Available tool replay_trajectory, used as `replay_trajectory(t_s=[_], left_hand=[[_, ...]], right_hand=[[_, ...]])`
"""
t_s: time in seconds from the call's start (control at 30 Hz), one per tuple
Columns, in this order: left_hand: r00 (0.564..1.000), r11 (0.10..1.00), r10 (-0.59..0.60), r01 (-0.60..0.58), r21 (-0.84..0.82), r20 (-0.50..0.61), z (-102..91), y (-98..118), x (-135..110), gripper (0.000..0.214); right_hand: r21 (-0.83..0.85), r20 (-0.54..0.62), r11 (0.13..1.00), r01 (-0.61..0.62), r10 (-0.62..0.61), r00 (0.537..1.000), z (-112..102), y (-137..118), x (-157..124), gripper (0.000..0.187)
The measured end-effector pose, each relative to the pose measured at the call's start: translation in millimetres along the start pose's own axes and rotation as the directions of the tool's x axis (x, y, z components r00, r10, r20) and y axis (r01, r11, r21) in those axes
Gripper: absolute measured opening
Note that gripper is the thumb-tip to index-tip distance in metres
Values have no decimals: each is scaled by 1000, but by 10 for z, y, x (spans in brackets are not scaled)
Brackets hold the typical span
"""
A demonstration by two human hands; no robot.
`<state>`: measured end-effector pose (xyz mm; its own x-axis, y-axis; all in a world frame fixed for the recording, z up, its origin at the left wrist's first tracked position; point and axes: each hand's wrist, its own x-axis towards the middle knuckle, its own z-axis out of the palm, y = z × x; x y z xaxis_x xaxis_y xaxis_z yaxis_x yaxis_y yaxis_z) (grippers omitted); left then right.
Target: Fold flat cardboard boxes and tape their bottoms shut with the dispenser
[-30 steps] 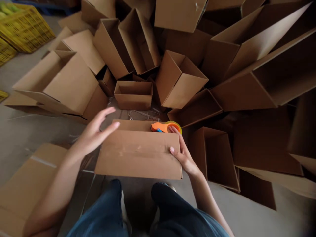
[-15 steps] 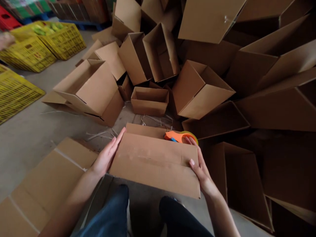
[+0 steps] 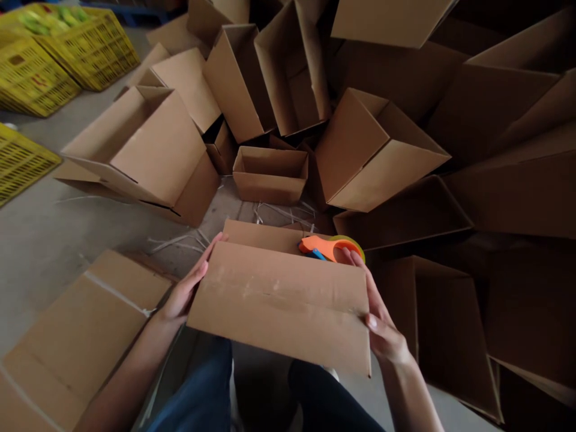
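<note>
A small brown cardboard box (image 3: 279,306) is held up in front of my legs, its broad creased face turned toward me. My left hand (image 3: 186,288) presses along the box's left end, fingers stretched forward. At the opposite end my right hand (image 3: 380,318) grips the edge, its thumb at the near corner. Its upper fingers also reach the ring of an orange tape dispenser (image 3: 321,246), which has a blue part and a yellow-green roll. The dispenser sits against the box's far side. Part of my fingers is hidden behind the cardboard.
Open cardboard boxes (image 3: 270,171) pile up ahead and to the right. A strapped bundle of flat cardboard (image 3: 81,342) lies at the lower left. White strapping scraps (image 3: 180,241) litter the concrete floor. Yellow crates (image 3: 96,51), one with green produce, stand at the upper left.
The box has come slightly closer to me and looks larger. My right thumb has slid from its face to its right edge. A blurred hand at the upper left has left the view.
</note>
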<state>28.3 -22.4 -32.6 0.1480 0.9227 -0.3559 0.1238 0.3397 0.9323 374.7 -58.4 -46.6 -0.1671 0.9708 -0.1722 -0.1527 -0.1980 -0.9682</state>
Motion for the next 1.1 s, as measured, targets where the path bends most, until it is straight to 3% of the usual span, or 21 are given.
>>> replay_trajectory(t_s=[0.17, 0.37, 0.5, 0.6, 0.73, 0.93, 1.1], left_hand=[[999, 1000, 13, -13, -19, -36, 95, 10, -35, 56], [999, 999, -28, 29, 18, -45, 113, 8, -35, 67], [999, 999, -3, 5, -48, 39, 53, 57, -59, 73], [993, 998, -15, 22, -55, 119, 7, 131, -89, 87], [996, 997, -25, 31, -65, 89, 6, 196, -116, 87], [996, 993, -15, 25, -111, 93, 30, 185, -101, 82], [996, 996, 9, -1, -87, 88, 47, 214, -98, 83]], right_hand=[[53, -45, 999, -9, 12, 999, 49, 18, -5, 97], [-14, -83, 1000, -10, 9, 997, 91, -69, -2, 90], [-65, -104, 988, -142, 135, 985, 71, -211, -99, 85], [-201, -163, 950, -241, 210, 964, 109, -324, -163, 88], [-322, -226, 908, -268, 201, 953, 246, -426, -129, 100], [-216, -321, 923, -318, 240, 916, 451, -563, -35, 82], [-163, -346, 913, -375, 303, 888, 446, -576, -35, 77]])
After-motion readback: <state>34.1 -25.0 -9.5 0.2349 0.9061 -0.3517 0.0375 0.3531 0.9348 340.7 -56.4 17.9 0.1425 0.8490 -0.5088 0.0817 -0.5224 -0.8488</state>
